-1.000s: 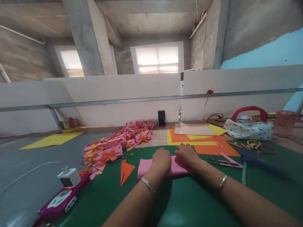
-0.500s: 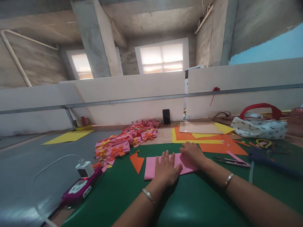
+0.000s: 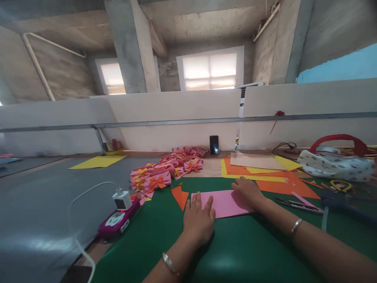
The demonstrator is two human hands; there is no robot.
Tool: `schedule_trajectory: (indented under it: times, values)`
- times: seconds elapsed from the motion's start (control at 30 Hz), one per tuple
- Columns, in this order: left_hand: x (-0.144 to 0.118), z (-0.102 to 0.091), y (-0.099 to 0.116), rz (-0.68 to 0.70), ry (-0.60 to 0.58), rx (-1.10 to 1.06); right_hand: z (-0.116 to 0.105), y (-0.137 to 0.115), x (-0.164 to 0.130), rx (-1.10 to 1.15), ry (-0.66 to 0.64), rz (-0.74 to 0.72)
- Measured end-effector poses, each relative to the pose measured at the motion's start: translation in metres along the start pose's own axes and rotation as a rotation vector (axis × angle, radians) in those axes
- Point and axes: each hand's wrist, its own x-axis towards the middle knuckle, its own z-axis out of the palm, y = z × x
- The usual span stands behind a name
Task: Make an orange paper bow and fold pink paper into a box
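Pressing pink paper (image 3: 225,203) — both hands flat

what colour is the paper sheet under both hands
Pink: the flat rectangular paper sheet on the green mat, clearest in the head view.

Matt pink paper sheet (image 3: 228,203) lies on a smooth, faintly glossy green mat (image 3: 235,251); at nine o'clock, a shiny purple plastic power strip (image 3: 118,222).

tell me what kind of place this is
Likely a paper-craft workbench in a bare concrete workshop: a pile of finished paper bows, stacked coloured sheets and snips on a green mat.
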Motion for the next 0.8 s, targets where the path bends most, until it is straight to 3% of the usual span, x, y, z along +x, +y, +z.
schedule_trajectory:
  times: [0.1, 0.23, 0.3, 0.37, 0.43, 0.6, 0.8]
  values:
    - [0.0, 0.004, -0.001, 0.012, 0.027, 0.003, -0.023, -0.014, 0.004, 0.072, -0.062, -0.045]
    - [0.0, 0.007, -0.004, 0.029, 0.025, 0.009, -0.048, -0.06, -0.007, 0.257, -0.102, -0.18]
    - [0.001, 0.007, -0.005, 0.045, 0.003, 0.013, -0.048, -0.086, -0.021, 0.417, -0.117, -0.244]
    - [0.002, 0.006, -0.006, 0.049, -0.016, 0.013, -0.039, -0.103, -0.035, 0.716, -0.185, -0.205]
    - [0.001, 0.004, -0.006, 0.044, -0.022, 0.012, -0.028, -0.106, -0.045, 0.836, -0.252, -0.154]
    - [-0.005, -0.001, 0.0, 0.013, 0.004, 0.008, -0.01, -0.074, -0.065, 0.682, -0.302, -0.099]
    - [-0.005, -0.003, 0.002, -0.004, 0.006, -0.009, 0.004, -0.004, -0.101, 0.42, -0.265, 0.127]
